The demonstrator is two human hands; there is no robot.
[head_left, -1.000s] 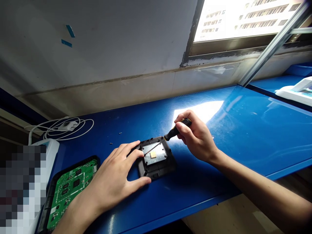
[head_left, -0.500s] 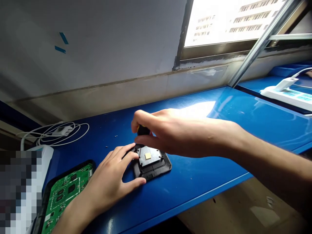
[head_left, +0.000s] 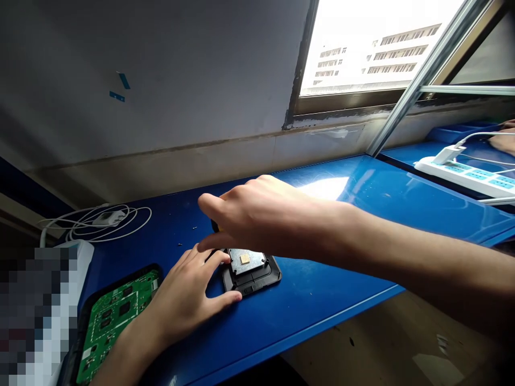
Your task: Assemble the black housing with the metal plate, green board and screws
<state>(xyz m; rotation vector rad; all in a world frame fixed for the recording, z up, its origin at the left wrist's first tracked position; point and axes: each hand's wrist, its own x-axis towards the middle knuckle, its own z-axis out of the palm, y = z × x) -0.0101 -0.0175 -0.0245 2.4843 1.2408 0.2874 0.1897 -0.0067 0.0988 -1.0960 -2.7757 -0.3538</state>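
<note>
In the middle of the frame, the right hand point(head_left: 257, 212) is curled around a tool handle point(head_left: 216, 227); only a dark and yellow bit of it shows beneath the fingers, and the rest is hidden. The left hand point(head_left: 187, 287) is spread rather than clenched, its thumb at the lower left edge of a black casing point(head_left: 261, 281) and its index fingertip by the left side of the metal plate point(head_left: 253, 261) in it. The casing lies flat on the blue table point(head_left: 322, 295), just below the center of the frame, its upper part covered by the right hand. A small yellowish square pad point(head_left: 245, 259) sits on the plate.

At the lower left, a green circuit board point(head_left: 116, 316) lies in a black housing point(head_left: 86, 305), partly behind the left forearm. Two tiny screws, one point(head_left: 195, 227) a little farther right than the other point(head_left: 179, 244), lie above the left hand. A coiled white cable point(head_left: 140, 228) with a white adapter point(head_left: 110, 217) is at the left. At the right edge are a white power strip point(head_left: 466, 176) and part of another person's hand point(head_left: 505, 142).
</note>
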